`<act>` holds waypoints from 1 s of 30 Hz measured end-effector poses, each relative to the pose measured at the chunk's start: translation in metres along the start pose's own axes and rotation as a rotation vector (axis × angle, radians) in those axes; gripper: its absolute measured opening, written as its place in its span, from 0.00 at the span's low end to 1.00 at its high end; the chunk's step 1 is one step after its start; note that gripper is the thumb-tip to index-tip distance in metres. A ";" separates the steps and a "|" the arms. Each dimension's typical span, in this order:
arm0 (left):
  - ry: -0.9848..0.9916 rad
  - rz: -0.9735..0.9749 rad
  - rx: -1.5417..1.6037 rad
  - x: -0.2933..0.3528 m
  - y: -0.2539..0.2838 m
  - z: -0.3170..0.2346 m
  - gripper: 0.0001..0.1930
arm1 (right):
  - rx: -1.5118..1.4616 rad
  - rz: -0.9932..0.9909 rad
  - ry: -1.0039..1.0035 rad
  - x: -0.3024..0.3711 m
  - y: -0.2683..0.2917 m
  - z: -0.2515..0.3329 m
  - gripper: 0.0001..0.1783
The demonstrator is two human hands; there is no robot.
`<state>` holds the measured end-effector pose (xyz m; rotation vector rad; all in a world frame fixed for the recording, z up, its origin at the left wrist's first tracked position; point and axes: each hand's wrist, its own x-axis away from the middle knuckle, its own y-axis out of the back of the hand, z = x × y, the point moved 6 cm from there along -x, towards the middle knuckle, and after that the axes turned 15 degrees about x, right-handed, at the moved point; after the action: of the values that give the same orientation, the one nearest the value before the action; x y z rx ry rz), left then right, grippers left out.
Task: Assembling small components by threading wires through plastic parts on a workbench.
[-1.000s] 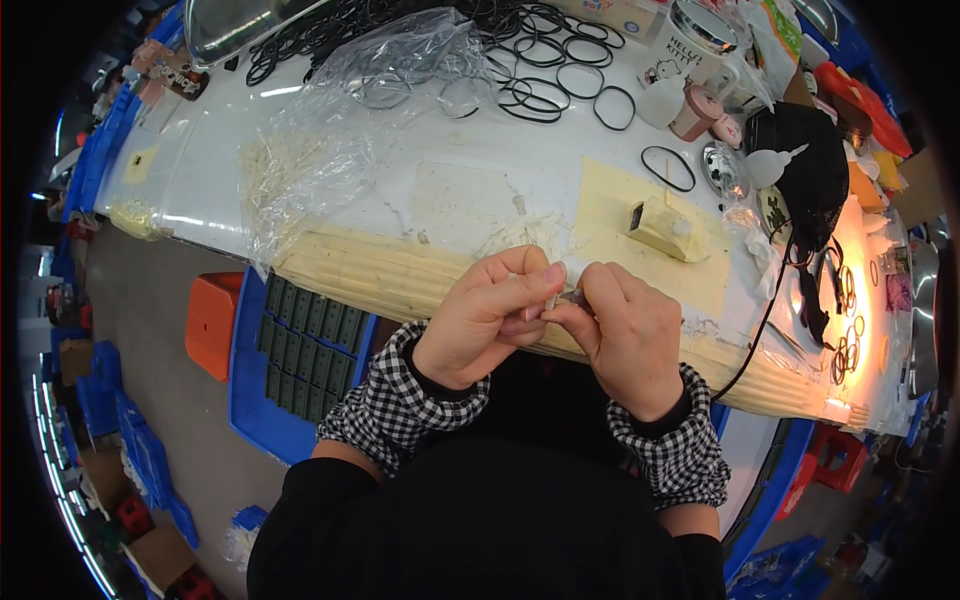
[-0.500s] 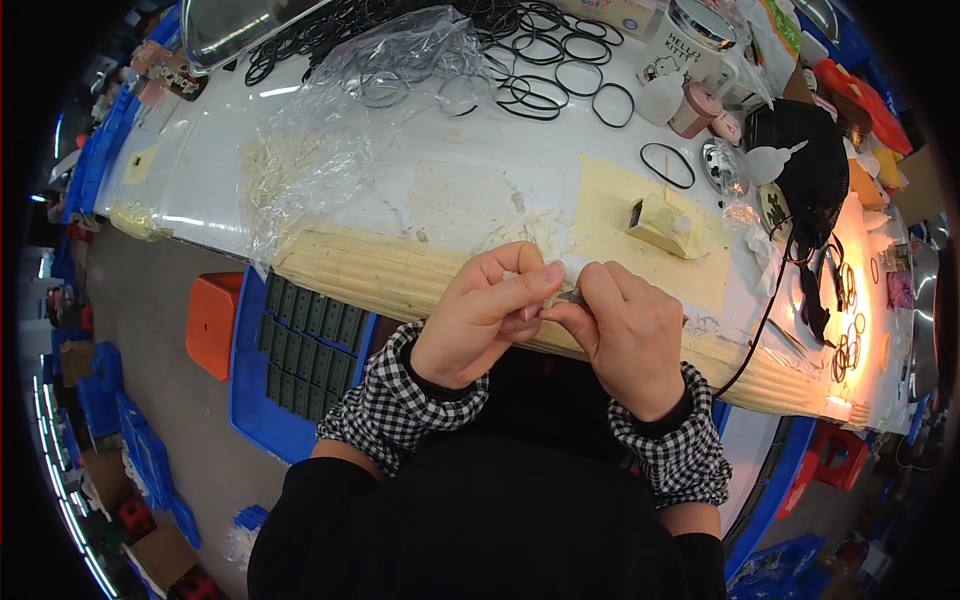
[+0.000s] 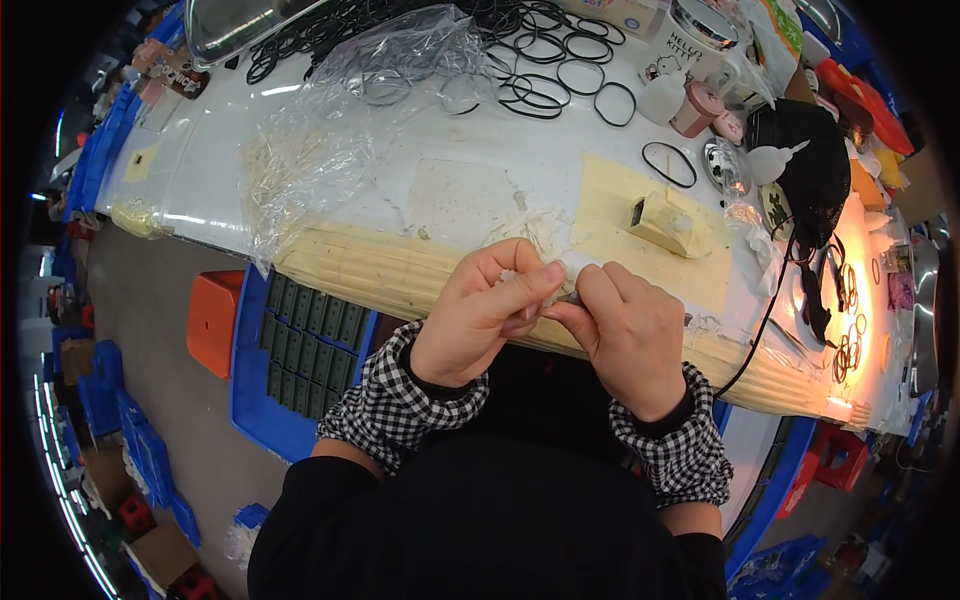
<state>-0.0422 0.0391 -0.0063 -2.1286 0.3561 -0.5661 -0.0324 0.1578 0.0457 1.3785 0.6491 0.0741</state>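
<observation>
Left hand (image 3: 480, 315) and right hand (image 3: 628, 330) fingers pinch one small whitish part (image 3: 556, 272) together, just before the white worktop (image 3: 470, 190) edge.

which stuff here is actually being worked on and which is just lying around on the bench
In hand:
left hand and right hand, pinching a small pale part between the fingertips

Lying about:
black rubber rings
clear plastic bag
small cream block
white mug
black cable

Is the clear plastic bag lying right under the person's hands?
No. The clear plastic bag lies farther up the white table, apart from the left hand and right hand, which meet at the table's near edge.
</observation>
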 end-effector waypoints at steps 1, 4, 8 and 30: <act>-0.002 -0.001 -0.003 0.000 0.000 0.000 0.12 | -0.007 -0.011 -0.007 0.000 -0.001 -0.001 0.21; -0.004 -0.004 -0.011 0.000 0.000 0.000 0.12 | -0.002 -0.024 -0.011 0.000 -0.001 -0.001 0.21; 0.001 0.002 -0.008 0.000 -0.001 -0.001 0.11 | 0.019 0.002 0.013 0.001 -0.001 0.000 0.22; -0.043 -0.022 0.306 -0.002 0.017 -0.013 0.11 | -0.312 -0.015 -0.331 0.015 -0.006 -0.041 0.08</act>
<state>-0.0513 0.0214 -0.0141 -1.8482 0.2068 -0.5487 -0.0413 0.1989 0.0328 1.0532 0.3521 -0.0625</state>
